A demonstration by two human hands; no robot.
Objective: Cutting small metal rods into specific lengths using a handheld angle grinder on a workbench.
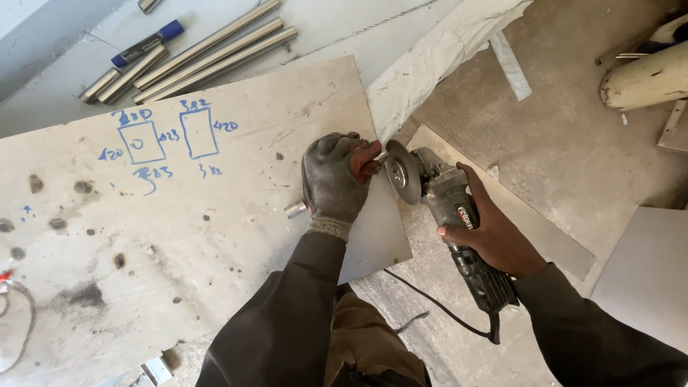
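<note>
My left hand [334, 179], in a grey work glove with reddish fingertips, is closed around a short metal tube [294, 209] and presses it down at the right edge of a pale wooden board [179, 236]. Only the tube's end shows below the glove. My bare right hand [487, 229] grips the body of a grey angle grinder [451, 215]. Its round disc [403, 172] stands upright right beside the gloved fingertips, at the board's edge.
Several long steel tubes [208, 54] and a blue marker [147, 43] lie beyond the board at the top left. Blue sketches mark the board. The grinder's black cable [437, 308] trails over the concrete floor. A white pipe [645, 79] lies at the top right, flat panels at the right.
</note>
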